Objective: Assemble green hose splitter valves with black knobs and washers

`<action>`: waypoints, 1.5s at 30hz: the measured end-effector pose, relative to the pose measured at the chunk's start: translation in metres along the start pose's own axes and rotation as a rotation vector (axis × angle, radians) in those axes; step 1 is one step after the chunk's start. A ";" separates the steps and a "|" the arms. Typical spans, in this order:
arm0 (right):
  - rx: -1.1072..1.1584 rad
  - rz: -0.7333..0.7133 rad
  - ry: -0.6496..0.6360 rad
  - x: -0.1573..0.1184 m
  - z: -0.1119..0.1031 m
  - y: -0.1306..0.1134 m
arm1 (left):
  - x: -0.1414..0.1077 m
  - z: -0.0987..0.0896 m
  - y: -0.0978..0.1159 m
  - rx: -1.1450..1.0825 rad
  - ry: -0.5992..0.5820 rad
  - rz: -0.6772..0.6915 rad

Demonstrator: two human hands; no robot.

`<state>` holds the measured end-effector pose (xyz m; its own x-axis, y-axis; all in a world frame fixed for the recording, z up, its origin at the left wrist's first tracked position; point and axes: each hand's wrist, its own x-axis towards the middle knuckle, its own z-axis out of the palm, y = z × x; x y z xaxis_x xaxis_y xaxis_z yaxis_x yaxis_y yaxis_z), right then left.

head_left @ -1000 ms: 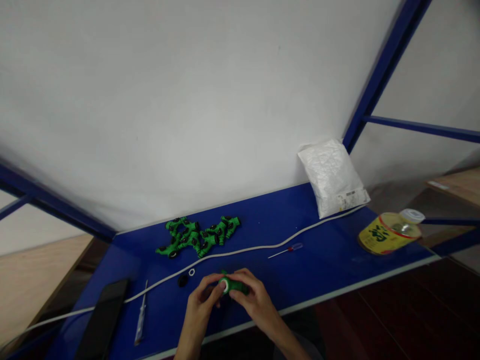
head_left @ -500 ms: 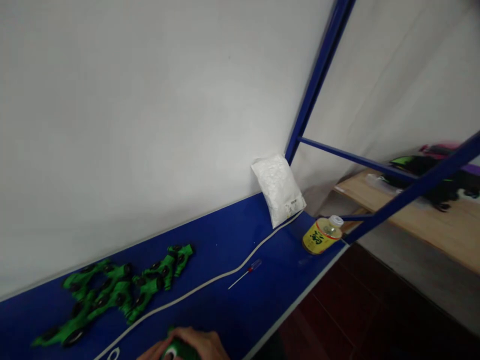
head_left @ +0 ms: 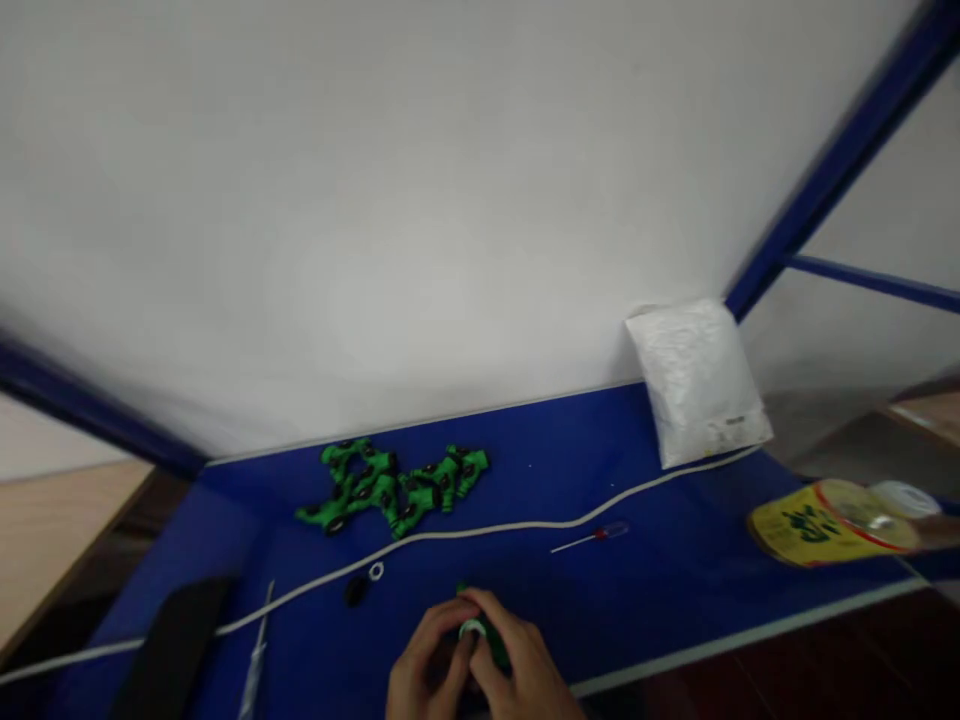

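Note:
At the bottom centre, my left hand (head_left: 429,662) and my right hand (head_left: 525,668) come together around a small green plastic part (head_left: 496,645). A white ring (head_left: 472,627) shows on it between the thumbs and fingertips. Both hands have their fingers bent in on the part, which they mostly cover. Just left of them on the blue table lie a loose white ring nut (head_left: 376,571) and a small black round piece (head_left: 356,590). Further back, several similar green parts (head_left: 382,490) with black details lie in a cluster.
A white cord (head_left: 480,531) runs across the blue table (head_left: 570,450). A screwdriver (head_left: 600,534) lies right, a thin pointed tool (head_left: 257,655) and dark flat object (head_left: 176,650) left. A white plastic packet (head_left: 697,380) leans at the wall; a yellow-labelled bottle (head_left: 825,522) stands near the right edge.
My view has swung left, so the table's things sit further right and both hands show more fully. The dark flat object and the pointed tool have come into view.

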<state>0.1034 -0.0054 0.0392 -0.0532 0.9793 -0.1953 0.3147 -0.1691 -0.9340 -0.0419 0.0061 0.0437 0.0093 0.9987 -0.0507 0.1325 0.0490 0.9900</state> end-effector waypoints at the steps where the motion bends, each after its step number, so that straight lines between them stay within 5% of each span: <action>1: 0.004 -0.006 -0.027 -0.001 -0.003 -0.002 | -0.001 -0.001 0.005 -0.013 -0.029 -0.020; 10: 0.064 -0.005 -0.084 0.001 -0.012 -0.015 | -0.005 -0.006 0.029 -0.045 -0.098 -0.107; 12: 0.103 0.008 -0.079 0.000 -0.013 -0.011 | -0.005 -0.019 0.027 0.136 0.042 -0.041; 15: 0.249 0.066 -0.132 -0.001 -0.016 -0.005 | 0.002 -0.051 0.017 0.432 0.463 0.031; 17: 0.361 0.097 -0.152 -0.001 -0.021 -0.004 | 0.009 -0.073 0.009 0.494 0.576 0.027; 22: 0.506 0.081 -0.210 0.002 -0.034 -0.003 | 0.023 -0.090 0.006 0.375 0.404 -0.026; 26: 0.463 0.052 -0.228 -0.001 -0.033 0.001 | 0.015 -0.051 0.021 0.204 0.211 -0.093; 28: 0.389 0.004 -0.201 -0.003 -0.030 0.004 | 0.009 -0.027 0.025 0.005 0.013 -0.143; 31: 0.261 -0.085 -0.160 -0.006 -0.027 0.007 | 0.007 -0.006 0.021 -0.094 -0.087 -0.147; 39: 0.117 -0.191 -0.127 -0.012 -0.035 0.007 | 0.006 -0.014 -0.020 -0.349 -0.237 -0.305; 45: 0.089 -0.208 -0.168 -0.019 -0.045 0.006 | 0.005 -0.020 -0.036 -0.554 -0.515 -0.438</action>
<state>0.1487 -0.0203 0.0506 -0.2664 0.9632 -0.0361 0.1962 0.0175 -0.9804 -0.0663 0.0096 0.0109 0.5349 0.7635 -0.3619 -0.2708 0.5607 0.7825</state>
